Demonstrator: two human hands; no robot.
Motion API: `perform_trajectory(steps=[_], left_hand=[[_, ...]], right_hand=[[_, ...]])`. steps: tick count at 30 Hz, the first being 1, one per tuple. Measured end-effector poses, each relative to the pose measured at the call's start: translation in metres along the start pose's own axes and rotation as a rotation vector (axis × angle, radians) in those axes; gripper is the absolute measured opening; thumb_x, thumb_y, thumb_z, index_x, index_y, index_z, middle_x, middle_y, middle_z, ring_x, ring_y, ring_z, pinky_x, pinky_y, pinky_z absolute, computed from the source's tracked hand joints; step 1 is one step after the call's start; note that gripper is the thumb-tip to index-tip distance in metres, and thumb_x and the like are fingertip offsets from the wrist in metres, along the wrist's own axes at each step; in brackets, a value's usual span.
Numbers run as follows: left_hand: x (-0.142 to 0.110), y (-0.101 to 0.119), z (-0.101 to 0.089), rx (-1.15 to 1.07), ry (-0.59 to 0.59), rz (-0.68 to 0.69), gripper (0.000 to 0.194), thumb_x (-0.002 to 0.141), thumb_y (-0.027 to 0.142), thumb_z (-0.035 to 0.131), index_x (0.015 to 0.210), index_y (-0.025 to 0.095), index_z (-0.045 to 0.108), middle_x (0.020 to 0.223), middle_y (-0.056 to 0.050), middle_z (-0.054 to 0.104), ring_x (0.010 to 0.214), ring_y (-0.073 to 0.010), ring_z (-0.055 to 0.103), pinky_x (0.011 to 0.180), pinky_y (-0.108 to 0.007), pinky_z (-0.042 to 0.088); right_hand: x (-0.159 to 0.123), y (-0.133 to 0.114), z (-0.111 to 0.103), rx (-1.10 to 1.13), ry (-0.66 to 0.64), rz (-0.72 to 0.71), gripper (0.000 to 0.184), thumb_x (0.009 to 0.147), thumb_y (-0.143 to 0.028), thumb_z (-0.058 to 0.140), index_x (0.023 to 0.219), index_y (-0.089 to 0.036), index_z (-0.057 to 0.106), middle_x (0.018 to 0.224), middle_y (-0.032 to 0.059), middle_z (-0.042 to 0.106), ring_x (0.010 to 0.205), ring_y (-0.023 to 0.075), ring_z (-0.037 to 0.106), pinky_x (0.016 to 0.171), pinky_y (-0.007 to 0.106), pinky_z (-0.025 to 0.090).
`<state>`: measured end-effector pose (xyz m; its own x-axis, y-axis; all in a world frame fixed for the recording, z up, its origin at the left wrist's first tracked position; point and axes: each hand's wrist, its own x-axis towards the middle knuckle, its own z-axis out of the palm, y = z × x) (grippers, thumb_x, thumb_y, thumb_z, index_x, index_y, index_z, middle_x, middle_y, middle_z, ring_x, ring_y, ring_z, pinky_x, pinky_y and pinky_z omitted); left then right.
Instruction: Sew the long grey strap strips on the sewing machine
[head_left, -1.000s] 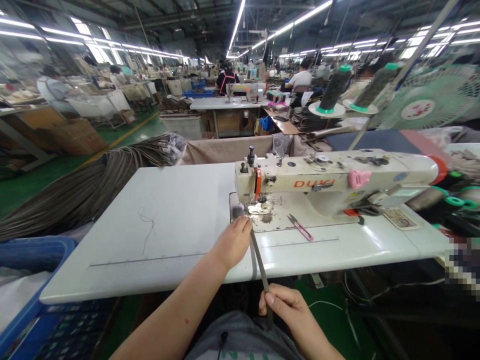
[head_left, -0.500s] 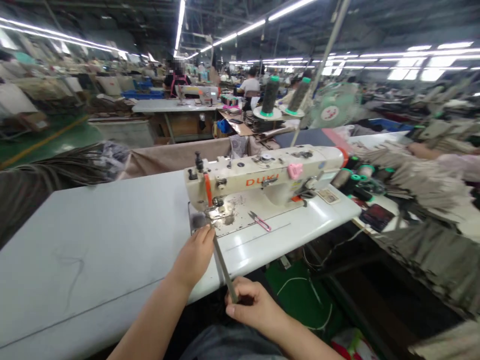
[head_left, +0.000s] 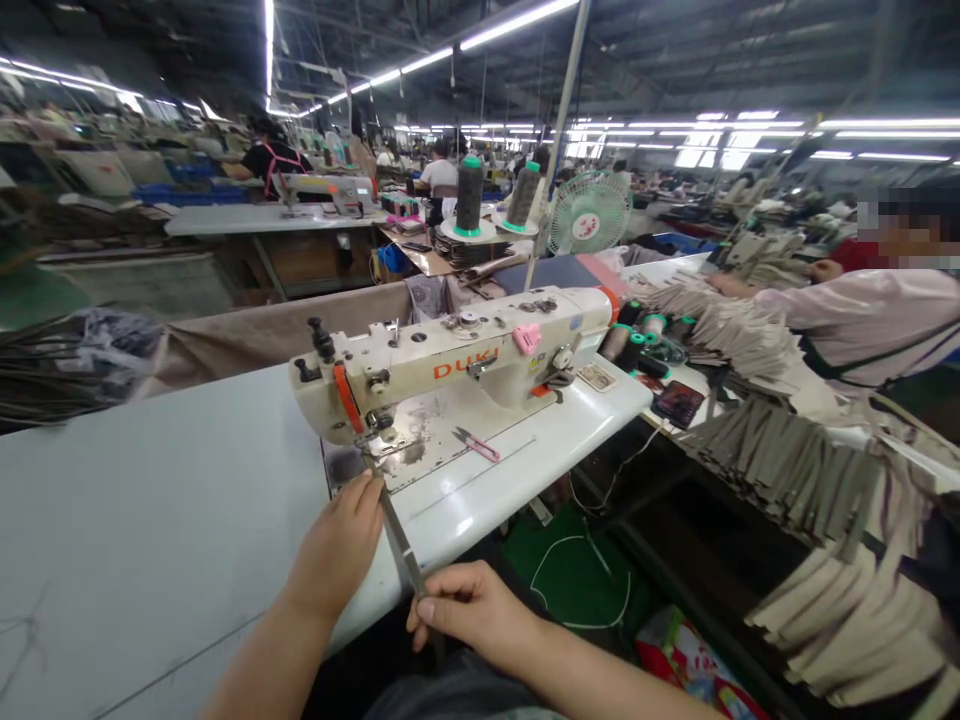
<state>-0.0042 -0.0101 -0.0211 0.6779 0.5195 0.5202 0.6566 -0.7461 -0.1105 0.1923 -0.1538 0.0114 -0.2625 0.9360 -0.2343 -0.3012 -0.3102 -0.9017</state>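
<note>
A narrow grey-brown fabric strip (head_left: 397,532) runs from under the presser foot (head_left: 381,446) of a white sewing machine (head_left: 450,365) down over the table's front edge. My left hand (head_left: 337,540) rests on the table close to the needle area, its fingers closed together on the strip's far part. Below the edge, my right hand (head_left: 472,608) pinches the strip between thumb and fingers, keeping it fairly straight. A small light mark shows on the strip between my hands. Pink-handled thread snips (head_left: 478,444) lie on the machine bed, right of the needle.
Thread cones (head_left: 470,198) stand behind the machine, near a green fan (head_left: 589,215). At right are a dark phone (head_left: 677,402), spools and hanging strip bundles (head_left: 787,465). A co-worker in a pale sleeve (head_left: 862,315) sits beyond them. A white cord hangs below the table.
The view has swung right, so the machine sits further left and the co-worker at right shows. Both hands keep hold of the strip; my right thumb now lies on top of it.
</note>
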Motion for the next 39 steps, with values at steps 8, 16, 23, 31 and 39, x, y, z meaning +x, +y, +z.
perform_trajectory(steps=[8,16,23,31,39], left_hand=[[0.000,-0.001,0.004,-0.057,0.006,-0.040,0.030,0.100,0.013,0.044,0.122,0.012,0.065,0.121,-0.016,0.070,0.121,-0.0310,0.065,0.106,-0.047,0.057],[0.010,0.006,-0.007,-0.114,-0.082,-0.194,0.028,0.100,0.012,0.046,0.122,0.014,0.062,0.126,-0.015,0.067,0.122,-0.0264,0.065,0.110,-0.043,0.055],[0.011,0.006,-0.010,-0.084,-0.169,-0.184,0.022,0.102,0.015,0.046,0.117,0.014,0.061,0.125,-0.014,0.067,0.128,-0.0261,0.061,0.114,-0.041,0.050],[0.014,0.006,-0.008,-0.123,-0.119,-0.243,0.024,0.100,0.013,0.049,0.121,0.015,0.058,0.132,-0.016,0.063,0.128,-0.0263,0.062,0.115,-0.042,0.050],[0.013,0.007,-0.009,-0.101,-0.131,-0.231,0.026,0.101,0.014,0.047,0.124,0.013,0.057,0.134,-0.018,0.063,0.131,-0.0277,0.061,0.116,-0.043,0.049]], right_hand=[[-0.003,0.002,-0.003,-0.013,-0.003,0.029,0.043,0.082,-0.057,0.082,0.083,-0.014,0.084,0.070,0.0031,0.073,0.064,0.0127,0.063,0.066,0.025,0.046],[-0.003,-0.005,-0.005,-0.202,0.008,-0.009,0.040,0.090,-0.055,0.075,0.080,-0.017,0.082,0.072,0.0043,0.074,0.073,0.0184,0.065,0.072,0.030,0.047],[-0.001,-0.005,-0.008,-0.297,-0.040,-0.009,0.046,0.092,-0.058,0.068,0.074,-0.018,0.078,0.072,0.0049,0.070,0.073,0.0204,0.062,0.071,0.031,0.045],[0.001,-0.009,-0.007,-0.325,-0.030,-0.016,0.047,0.092,-0.060,0.068,0.073,-0.018,0.078,0.072,0.0054,0.069,0.074,0.0218,0.063,0.072,0.032,0.046],[-0.002,-0.007,-0.009,-0.308,-0.056,-0.016,0.045,0.092,-0.059,0.067,0.074,-0.018,0.077,0.073,0.0051,0.067,0.073,0.0213,0.060,0.071,0.033,0.044]])
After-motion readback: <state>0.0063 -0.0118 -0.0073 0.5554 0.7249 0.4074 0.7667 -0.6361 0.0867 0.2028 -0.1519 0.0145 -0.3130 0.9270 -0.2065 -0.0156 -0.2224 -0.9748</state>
